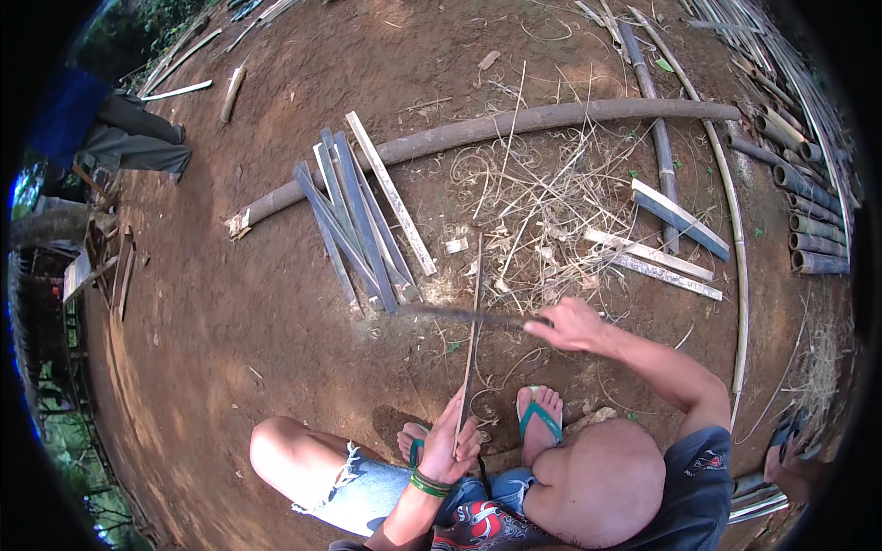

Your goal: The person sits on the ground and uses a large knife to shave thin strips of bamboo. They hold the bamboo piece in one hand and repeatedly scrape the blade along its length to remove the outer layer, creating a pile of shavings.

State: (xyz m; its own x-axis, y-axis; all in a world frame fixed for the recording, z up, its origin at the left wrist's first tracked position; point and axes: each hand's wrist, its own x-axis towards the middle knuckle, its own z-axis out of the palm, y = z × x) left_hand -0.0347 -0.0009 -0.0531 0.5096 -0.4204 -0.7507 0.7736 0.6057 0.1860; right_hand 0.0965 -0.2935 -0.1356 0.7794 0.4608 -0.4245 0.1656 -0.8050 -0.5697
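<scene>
My left hand (454,438), a green band at its wrist, is closed around the lower end of a thin bamboo strip (471,354). The strip points away from me, its far end down by the ground near the shavings. My right hand (574,325) grips the handle of a long-bladed knife (436,313), somewhat blurred. Its dark blade reaches left across the middle of the strip; whether they touch I cannot tell. Both hands are in front of my bent knees, above my sandalled feet (540,418).
Several split bamboo slats (372,234) lean on a long pole (551,117) lying crosswise. Curly bamboo shavings (542,197) cover the ground ahead. More split pieces (680,223) lie at right, beside stacked bamboo poles (818,262). Another person (133,138) stands far left; part of someone shows at the right edge.
</scene>
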